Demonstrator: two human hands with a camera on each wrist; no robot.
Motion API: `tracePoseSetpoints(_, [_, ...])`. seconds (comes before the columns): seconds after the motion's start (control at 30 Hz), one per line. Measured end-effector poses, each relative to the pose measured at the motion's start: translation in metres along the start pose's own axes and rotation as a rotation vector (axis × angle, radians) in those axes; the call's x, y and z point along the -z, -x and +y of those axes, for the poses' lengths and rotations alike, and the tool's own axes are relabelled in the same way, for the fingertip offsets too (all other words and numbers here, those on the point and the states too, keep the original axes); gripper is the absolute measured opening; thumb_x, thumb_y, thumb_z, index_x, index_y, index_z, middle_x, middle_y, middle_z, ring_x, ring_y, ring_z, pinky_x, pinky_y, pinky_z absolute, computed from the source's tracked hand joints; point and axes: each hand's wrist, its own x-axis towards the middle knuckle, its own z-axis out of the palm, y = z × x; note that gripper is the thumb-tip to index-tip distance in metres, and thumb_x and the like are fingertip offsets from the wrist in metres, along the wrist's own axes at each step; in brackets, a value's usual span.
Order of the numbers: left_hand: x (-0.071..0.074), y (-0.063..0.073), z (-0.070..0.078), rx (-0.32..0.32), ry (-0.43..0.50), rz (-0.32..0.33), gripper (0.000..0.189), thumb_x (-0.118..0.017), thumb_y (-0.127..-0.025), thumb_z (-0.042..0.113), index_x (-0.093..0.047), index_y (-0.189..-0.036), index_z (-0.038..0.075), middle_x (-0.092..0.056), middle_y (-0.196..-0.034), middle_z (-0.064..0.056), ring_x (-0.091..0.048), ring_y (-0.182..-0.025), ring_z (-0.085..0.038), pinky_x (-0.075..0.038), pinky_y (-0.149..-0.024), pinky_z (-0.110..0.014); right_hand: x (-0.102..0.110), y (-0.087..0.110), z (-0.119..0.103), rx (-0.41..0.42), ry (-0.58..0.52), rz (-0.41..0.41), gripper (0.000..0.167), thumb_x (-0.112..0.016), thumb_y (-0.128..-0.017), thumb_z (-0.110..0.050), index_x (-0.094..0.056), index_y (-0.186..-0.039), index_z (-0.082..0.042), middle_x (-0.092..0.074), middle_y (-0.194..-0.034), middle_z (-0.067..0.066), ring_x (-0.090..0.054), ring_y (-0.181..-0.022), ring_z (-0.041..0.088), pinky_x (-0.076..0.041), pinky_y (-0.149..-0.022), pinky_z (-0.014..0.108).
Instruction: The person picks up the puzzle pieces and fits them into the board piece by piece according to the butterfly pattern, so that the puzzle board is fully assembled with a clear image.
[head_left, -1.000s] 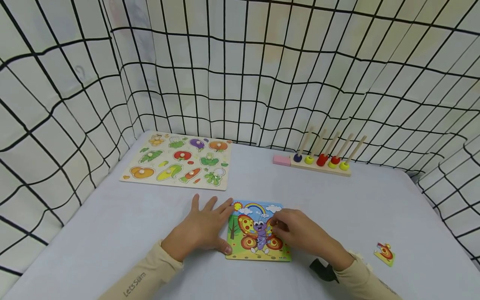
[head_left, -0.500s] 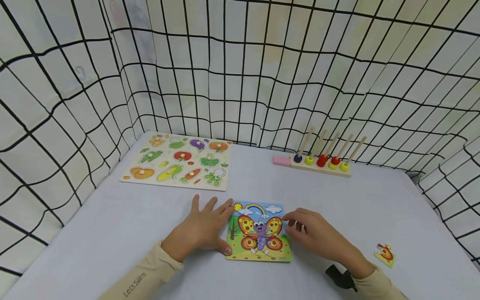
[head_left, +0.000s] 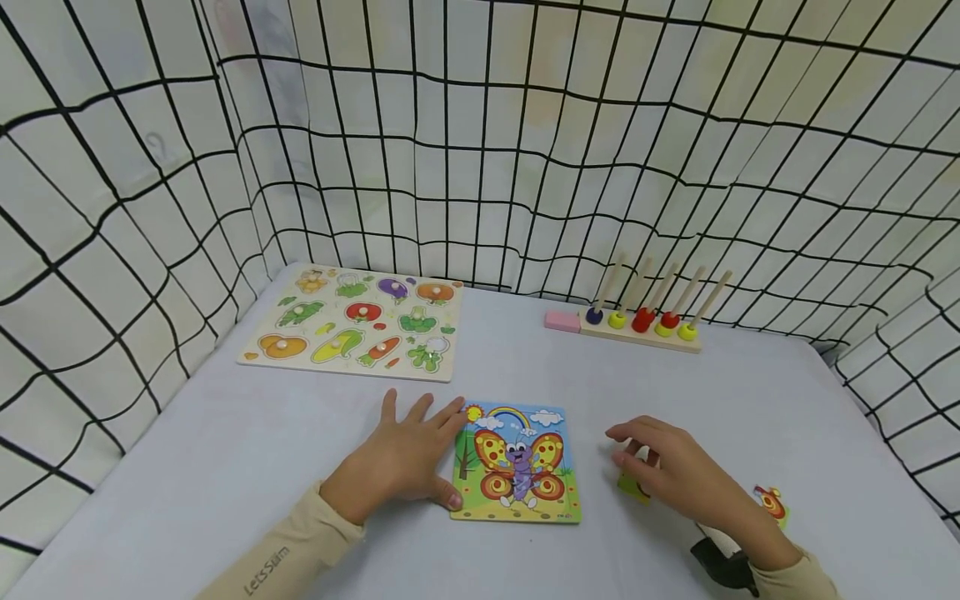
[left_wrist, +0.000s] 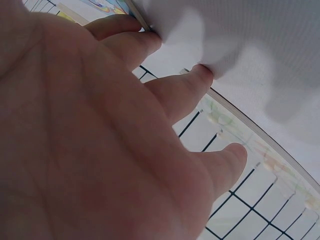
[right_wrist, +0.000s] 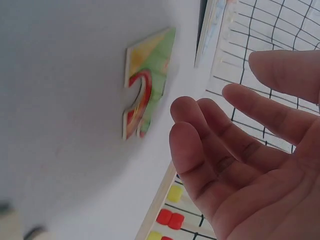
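Note:
A square butterfly jigsaw puzzle [head_left: 517, 462] lies flat in the middle of the table. My left hand [head_left: 405, 458] is spread at its left side, thumb on the lower left edge and a fingertip near the top left corner. In the left wrist view, the fingers [left_wrist: 180, 95] of that hand stretch out apart. My right hand [head_left: 675, 467] hovers right of the puzzle, fingers loosely bent, holding nothing. Partly hidden below it is a loose green puzzle piece [head_left: 633, 487]; the right wrist view shows this piece [right_wrist: 150, 82] with a red curved band, apart from the fingertips.
Another puzzle piece [head_left: 771, 500] lies at the right, partly behind the right forearm. A vegetable peg board [head_left: 352, 323] rests at the back left. At the back right stands a wooden bead rack [head_left: 641, 333] with a pink end [head_left: 562, 322]. Black netting [head_left: 480, 167] surrounds the table.
My right hand has left the puzzle's upper right wing and moved right, now over the loose green piece. My left hand has stayed at the puzzle's left edge.

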Motion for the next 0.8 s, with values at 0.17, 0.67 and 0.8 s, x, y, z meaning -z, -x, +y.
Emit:
tracePoseSetpoints(0.17, [0.0,-0.001,0.0,-0.002,0.002,0.001,0.109,-0.093,-0.075,0.055,-0.046,-0.163,0.012,-0.034,-0.173,-0.009,-0.026,-0.157,-0.048,-0.003,-0.118,-0.082,0.005,0.008,0.009,-0.007,0.022,0.034,0.024,-0.077,-0.101,-0.011,-0.075,-0.124,-0.006,-0.073,-0.116,-0.001,-0.063,-0.092,0.005,-0.057,-0.07,0.024])
tracePoseSetpoints(0.67, [0.0,-0.001,-0.001,-0.006,0.005,-0.001,0.108,-0.093,-0.075,0.055,-0.046,-0.163,0.011,-0.034,-0.173,-0.009,-0.026,-0.157,-0.049,-0.002,-0.118,-0.083,0.01,0.019,0.017,-0.035,0.005,0.011,0.028,-0.079,-0.099,-0.011,-0.074,-0.126,-0.006,-0.073,-0.119,-0.001,-0.065,-0.098,0.007,-0.058,-0.075,0.025])
tracePoseSetpoints(0.8, [-0.001,-0.001,-0.002,-0.007,0.006,-0.001,0.109,-0.093,-0.075,0.055,-0.045,-0.163,0.011,-0.034,-0.173,-0.009,-0.026,-0.157,-0.049,-0.002,-0.118,-0.083,0.01,0.022,0.019,-0.04,0.012,0.013,0.03,-0.08,-0.098,-0.012,-0.073,-0.127,-0.006,-0.072,-0.12,-0.001,-0.065,-0.099,0.007,-0.058,-0.075,0.025])
